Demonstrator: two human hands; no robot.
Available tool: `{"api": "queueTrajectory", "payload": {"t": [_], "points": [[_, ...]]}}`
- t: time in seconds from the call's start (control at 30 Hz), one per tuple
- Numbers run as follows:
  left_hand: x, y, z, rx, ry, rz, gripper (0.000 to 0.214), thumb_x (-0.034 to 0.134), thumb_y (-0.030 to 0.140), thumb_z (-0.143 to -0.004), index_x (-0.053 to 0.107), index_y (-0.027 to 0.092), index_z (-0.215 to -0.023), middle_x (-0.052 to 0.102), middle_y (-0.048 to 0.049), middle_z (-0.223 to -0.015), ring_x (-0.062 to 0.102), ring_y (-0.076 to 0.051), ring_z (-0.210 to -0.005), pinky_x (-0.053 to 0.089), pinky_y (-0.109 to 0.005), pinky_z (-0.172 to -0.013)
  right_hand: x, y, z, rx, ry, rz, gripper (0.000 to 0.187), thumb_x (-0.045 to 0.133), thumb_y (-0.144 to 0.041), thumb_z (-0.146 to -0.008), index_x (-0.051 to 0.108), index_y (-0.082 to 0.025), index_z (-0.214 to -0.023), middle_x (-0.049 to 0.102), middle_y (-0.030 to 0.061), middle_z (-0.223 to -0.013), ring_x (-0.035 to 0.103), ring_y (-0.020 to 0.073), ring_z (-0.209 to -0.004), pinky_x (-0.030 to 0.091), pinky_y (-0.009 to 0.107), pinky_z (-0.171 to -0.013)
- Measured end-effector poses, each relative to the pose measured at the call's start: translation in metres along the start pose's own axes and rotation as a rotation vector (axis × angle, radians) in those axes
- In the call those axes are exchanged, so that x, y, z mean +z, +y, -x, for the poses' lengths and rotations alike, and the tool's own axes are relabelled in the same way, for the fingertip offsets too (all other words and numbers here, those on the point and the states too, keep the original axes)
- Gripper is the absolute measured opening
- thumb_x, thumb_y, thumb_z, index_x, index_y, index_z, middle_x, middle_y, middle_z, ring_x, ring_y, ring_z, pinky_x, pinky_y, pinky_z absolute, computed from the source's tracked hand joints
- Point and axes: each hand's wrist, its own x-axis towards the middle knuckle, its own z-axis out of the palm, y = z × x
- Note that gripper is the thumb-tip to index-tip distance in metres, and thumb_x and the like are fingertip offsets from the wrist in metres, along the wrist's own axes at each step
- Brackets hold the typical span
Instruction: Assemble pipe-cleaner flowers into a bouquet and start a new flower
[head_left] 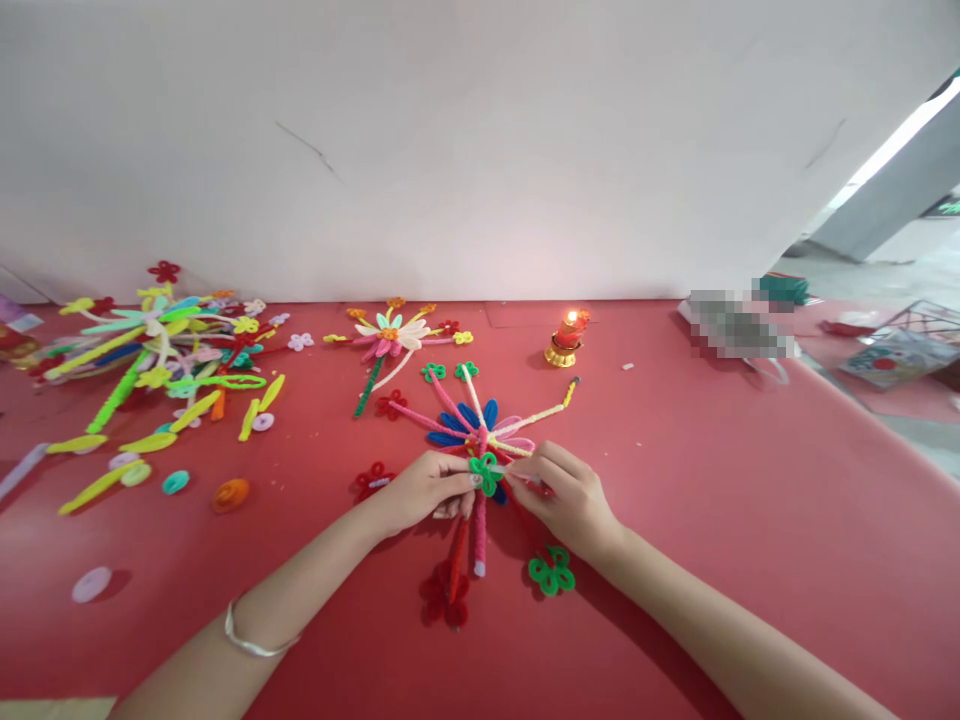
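Observation:
A small green pipe-cleaner flower point(487, 474) is pinched between the thumb and fingers of my left hand point(427, 488). From the opposite side my right hand point(564, 492) grips a thin whitish stick point(511, 474), whose tip meets the green flower; its exact kind is unclear. Under both hands lies a large pipe-cleaner flower with blue petals point(448, 425) and pink petals point(517, 428). Its stems spread outward, ending in red, green and yellow tips. A red flower point(444, 596) and another green flower point(552, 572) rest on the near side. My right fingers partly cover the centre.
A lit red candle point(570, 330) in a gold holder stands behind. A finished-looking flower point(390, 340) and a heap of colourful pipe-cleaner pieces point(161, 340) lie left. Loose coils, one orange point(230, 494), dot the red table point(712, 560). A white wall point(450, 150) rises behind.

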Motion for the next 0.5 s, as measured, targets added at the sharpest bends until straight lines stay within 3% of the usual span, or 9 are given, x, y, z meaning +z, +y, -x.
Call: {"api": "queueTrajectory", "payload": {"t": [0.13, 0.37, 0.5], "points": [[-0.001, -0.002, 0.000, 0.001, -0.006, -0.008, 0.031, 0.055, 0.037, -0.078, 0.050, 0.014, -0.058, 0.050, 0.0023, -0.052, 0.034, -0.004, -0.041, 0.024, -0.019, -0.042, 0.000, -0.001, 0.000, -0.101, 0.004, 0.034, 0.012, 0.050, -0.016, -0.085, 0.059, -0.020, -0.079, 0.051, 0.0015, -0.063, 0.048, 0.0117, -0.056, 0.042, 0.023, -0.054], [-0.001, -0.001, 0.000, 0.016, -0.011, -0.049, 0.033, 0.055, 0.040, -0.078, 0.051, 0.014, -0.058, 0.050, 0.0021, -0.051, 0.036, -0.005, -0.041, 0.026, -0.020, -0.042, -0.002, 0.000, 0.003, -0.193, -0.139, 0.076, 0.022, 0.044, -0.015, -0.088, 0.053, -0.022, -0.069, 0.048, 0.0007, -0.060, 0.047, 0.0130, -0.056, 0.039, 0.026, -0.055], [0.000, 0.000, 0.001, 0.008, -0.020, -0.043, 0.029, 0.055, 0.037, -0.079, 0.052, 0.014, -0.061, 0.051, 0.0020, -0.051, 0.038, -0.005, -0.041, 0.027, -0.020, -0.042, -0.012, 0.003, 0.001, -0.212, -0.089, 0.050, 0.020, 0.047, -0.015, -0.087, 0.051, -0.022, -0.068, 0.049, 0.0005, -0.058, 0.046, 0.0129, -0.055, 0.039, 0.026, -0.055]]}}
